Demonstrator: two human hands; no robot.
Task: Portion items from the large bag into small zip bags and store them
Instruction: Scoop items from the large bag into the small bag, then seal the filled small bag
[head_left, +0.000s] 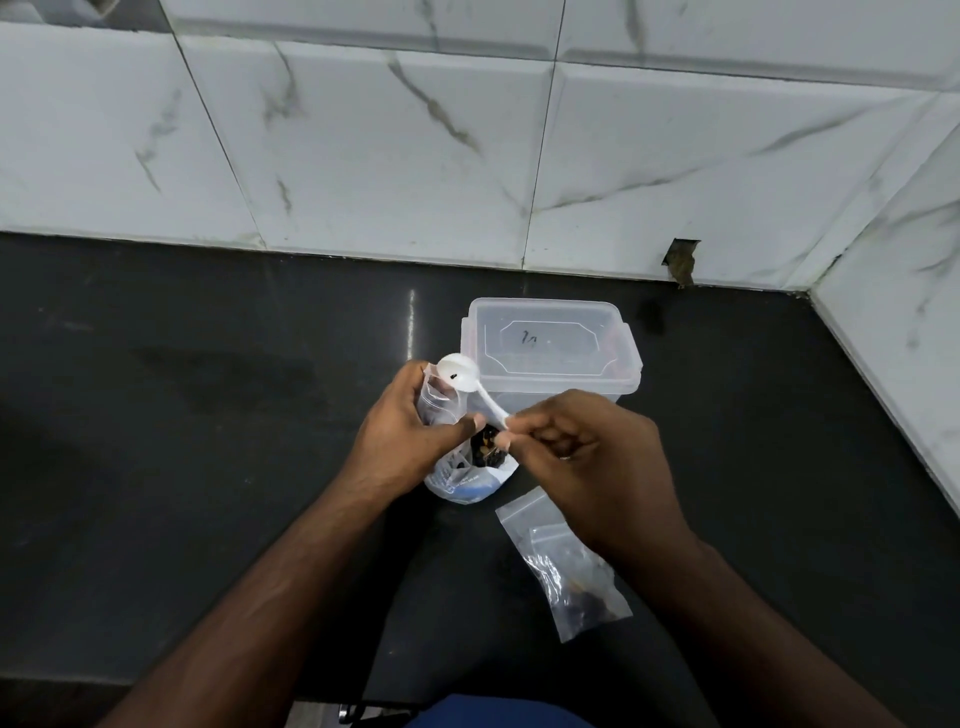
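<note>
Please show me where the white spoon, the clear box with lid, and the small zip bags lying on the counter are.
White spoon (459, 373): head view, on its bowl.
Clear box (545, 338): head view, on the lid's middle.
Small zip bags (571, 577): head view, on the clear plastic of the filled bag.

Large bag (470, 480) mostly hidden behind both hands; dark contents too small to identify. Container (550, 353) front wall partly covered. Forearms cut off by bottom edge.

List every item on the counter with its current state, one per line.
Small zip bag: open, upright, held by left hand.
White plastic spoon: nearly empty, pinched by right hand.
Large bag: open, dark contents showing.
Clear container: lid on.
Filled zip bag: lying flat.
</note>
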